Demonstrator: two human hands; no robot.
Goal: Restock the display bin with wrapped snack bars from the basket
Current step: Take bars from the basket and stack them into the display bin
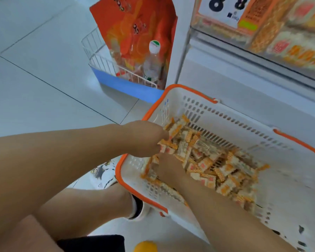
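A white plastic basket (235, 113) with an orange rim stands on the floor and holds a heap of small orange-and-white wrapped snack bars (213, 164). Both my hands are down inside it at the left end of the heap. My left hand (145, 137) has its fingers curled round a bunch of bars. My right hand (168, 170) is dug into the pile, its fingers buried among the bars. The display bin (287, 42) with clear walls is at the upper right, filled with the same orange-and-white packs.
A wire rack (98, 57) with a blue base stands on the tiled floor behind the basket, holding an orange bag (135, 24) and a bottle (153, 59). My knee and shoe (138, 208) are left of the basket. A price card (224, 8) hangs on the bin.
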